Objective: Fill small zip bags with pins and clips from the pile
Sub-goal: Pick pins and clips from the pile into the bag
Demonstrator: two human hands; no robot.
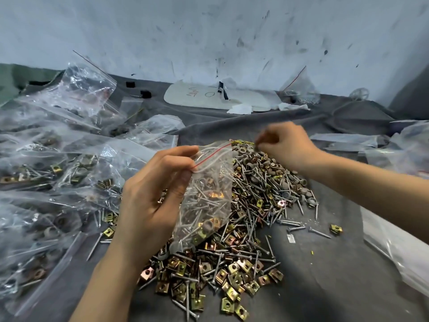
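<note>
Pins and clips are lying heaped in a pile [243, 217] at the middle of the work surface, within easy reach of both arms: long screws, brassy square clips [228, 298] and grey round pieces [255, 156], all mixed together. Filled bags [58, 159] are lying stacked to the person's left, probably being kept there so they are out of the way of the picking. Over the near side of the pile the zip bag [209, 194] is hanging upright and partly filled, its red-lined mouth turned up toward the far hand, likely so pieces can drop straight in. The left hand [151, 194] is pinching it just below the mouth, thumb on the front face and fingers curled round the edge. The right hand [283, 145] is reaching to the far top of the pile with fingertips bunched downward — it is blurred, so I cannot tell whether it is gripping anything. A wrinkled grey cloth [325, 263] is covering the surface, empty plastic bags [394, 240] are lying at the right edge, a white board [209, 96] is lying at the back, and a pale wall [209, 31] is standing behind — smudged with dark marks.
</note>
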